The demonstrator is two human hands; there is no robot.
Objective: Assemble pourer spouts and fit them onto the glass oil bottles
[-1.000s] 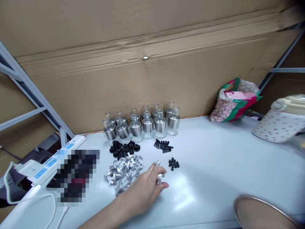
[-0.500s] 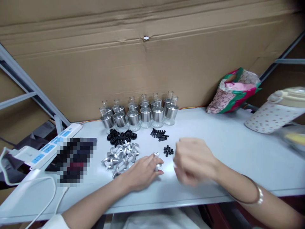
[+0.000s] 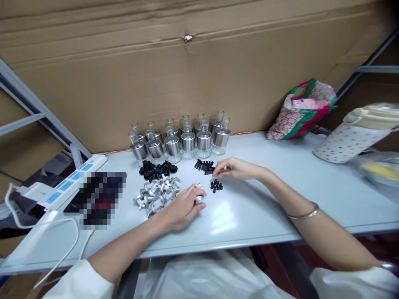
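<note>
1. Left hand (image 3: 183,207), bare: closed about one small silver metal part with a narrow stem (image 3: 199,199), held between thumb and fingers, to the right of the metal pile. Whether the part touches the table cannot be told.
2. Right hand (image 3: 235,168), bare, palm downward: fingers bent, thumb and fingertips narrowly set at the right end of the black strips; whether a piece is gripped cannot be told. A thin silver-coloured bangle (image 3: 304,214) on the forearm.
3. Slim black strips (image 3: 204,165): a small group lying before the bottles.
4. Tiny black cylindrical pieces (image 3: 216,186): a close cluster, just below the right hand's fingertips, between the two hands.
5. Silver metal flanged parts (image 3: 156,195): a loose heap, beside the left hand.
6. Black round flanged caps (image 3: 157,170): a heap directly behind the metal one.
7. Clear glass bottles with silver metal bands (image 3: 188,141): twelve, upright, in two rows.
8. Pale smooth-topped table (image 3: 262,199): bearing items 3 to 7.
</note>
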